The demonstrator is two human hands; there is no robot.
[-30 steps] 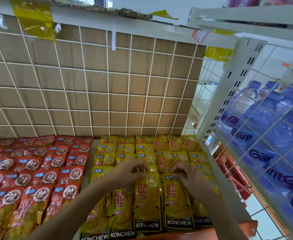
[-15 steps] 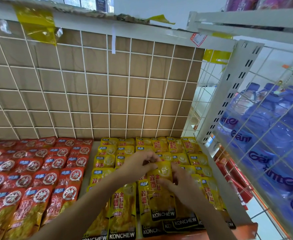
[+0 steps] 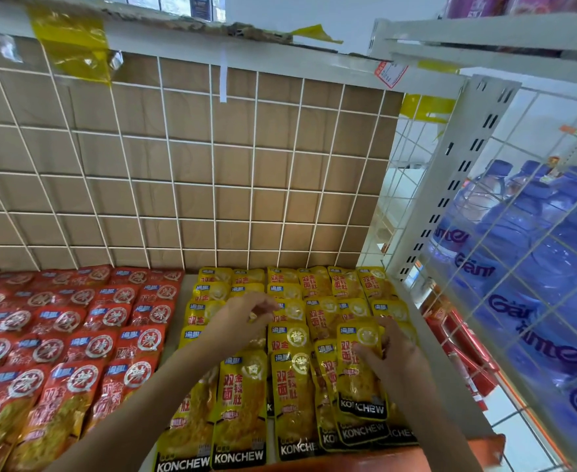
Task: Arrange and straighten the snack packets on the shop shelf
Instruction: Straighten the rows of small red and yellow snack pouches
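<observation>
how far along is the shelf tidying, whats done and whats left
Done: the red packets lie in even overlapping rows, and the back yellow rows look lined up. In hand: the right hand grips a yellow packet atop the front right stack; the left hand is over the middle rows, grip unclear. Left: that front right stack is fanned and skewed.
</observation>
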